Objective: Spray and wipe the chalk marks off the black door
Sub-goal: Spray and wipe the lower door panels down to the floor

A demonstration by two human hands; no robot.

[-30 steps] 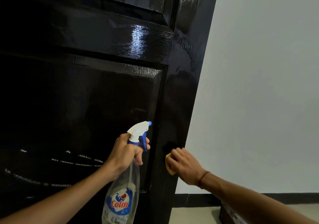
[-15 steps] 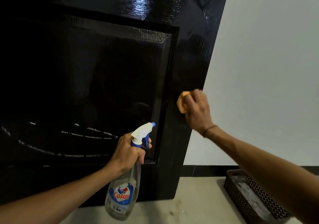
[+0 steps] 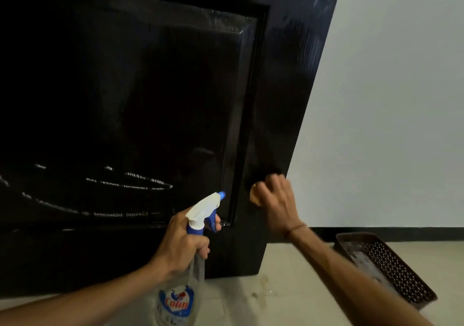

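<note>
The left hand (image 3: 180, 240) is gripping the spray bottle (image 3: 187, 263) by its neck, nozzle aimed at the door (image 3: 150, 87), while the right hand (image 3: 276, 205), arm outstretched, is pressing a yellow sponge (image 3: 254, 196) against the door's edge, chalk marks (image 3: 120, 187) lying left of both grips.

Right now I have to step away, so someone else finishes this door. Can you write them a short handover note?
Left hand grips the spray bottle, nozzle toward the door.
Right hand presses a yellow sponge on the door's right edge strip, low down.
Done: cannot tell how much; no marks show on that strip.
Left: white chalk marks across the lower panel, not yet wiped.
A dark basket sits on the floor at the right.
</note>
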